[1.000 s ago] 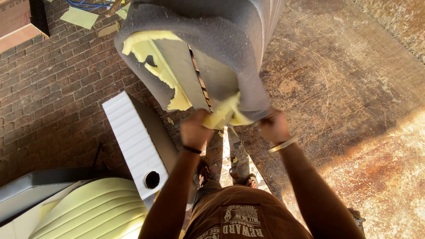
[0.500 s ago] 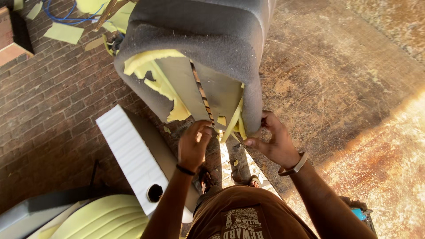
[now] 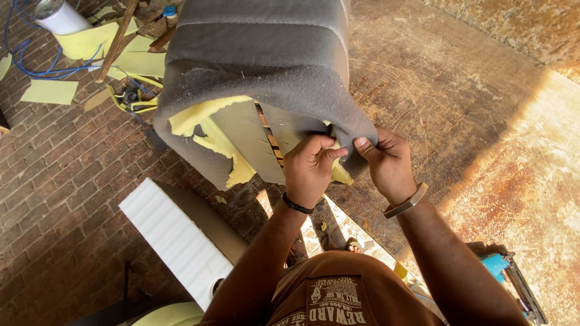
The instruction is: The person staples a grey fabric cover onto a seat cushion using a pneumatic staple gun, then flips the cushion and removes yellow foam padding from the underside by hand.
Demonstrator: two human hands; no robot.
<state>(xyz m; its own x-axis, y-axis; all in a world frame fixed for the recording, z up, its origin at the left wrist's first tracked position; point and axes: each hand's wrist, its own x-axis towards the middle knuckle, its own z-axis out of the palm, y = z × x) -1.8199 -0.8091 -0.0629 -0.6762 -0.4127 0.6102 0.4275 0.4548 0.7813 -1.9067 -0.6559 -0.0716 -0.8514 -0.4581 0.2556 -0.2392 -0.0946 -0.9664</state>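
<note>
Two hands, left hand (image 3: 311, 166) and right hand (image 3: 386, 162), pinch the grey fabric cover (image 3: 266, 66) over the seat cushion's yellow foam (image 3: 208, 124), mid-fitting; firm, even pulling likely comes next.

One grey upholstered seat cushion (image 3: 260, 66), two hands — left hand (image 3: 311, 166) and right hand (image 3: 386, 163) — two wristbands, one white ribbed panel (image 3: 175, 238), one white can (image 3: 59, 15), one blue tool (image 3: 510, 278), several yellow foam scraps.

A grey fabric-covered foam seat cushion (image 3: 260, 66) stands ahead of both hands (image 3: 311, 166), a white ribbed rectangular panel (image 3: 175, 238) lying lower left, scattered yellow foam offcuts (image 3: 90, 45) behind.
</note>
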